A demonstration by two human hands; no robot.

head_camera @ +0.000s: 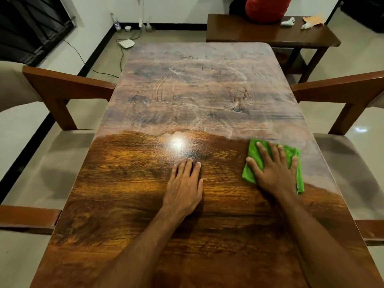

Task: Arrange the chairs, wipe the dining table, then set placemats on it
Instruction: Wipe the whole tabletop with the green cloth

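The fingers [268,150] of the right hand [274,173] are straight and spread, pressing flat on a green cloth [252,151] at the right of centre. The thumb lies on the cloth's left part and the little finger near its right edge, and the cloth shows around the hand on three sides. The left hand [185,188] rests palm down on the bare worktop [187,90] at the centre of the frame, apart from the cloth. Its fingers [188,167] are straight and close together, holding nothing.

The cloth sits at the border between two looks of the worktop. The lower part, under both forearms, is dark, glossy wood with a lamp glare just above the left hand. The upper part is pale and hazy, marked with curved streaks. A strip of haze also runs down the right side beside the cloth.

A chair [52,163] stands at the left edge of the frame, its pale seat and wooden arm close against the worktop. A second chair [342,163] stands the same way at the right edge.

Past the worktop's far end, at the upper right, is a dark side table [270,34]. It carries a red bundle [266,7], a small white object [288,21] and an orange rag [313,20]. On the floor [99,50] at the upper left lie a white box [126,43] with a black cable [83,59], and a bottle [116,21] stands by the wall. A dark grille [31,28] fills the top left corner.
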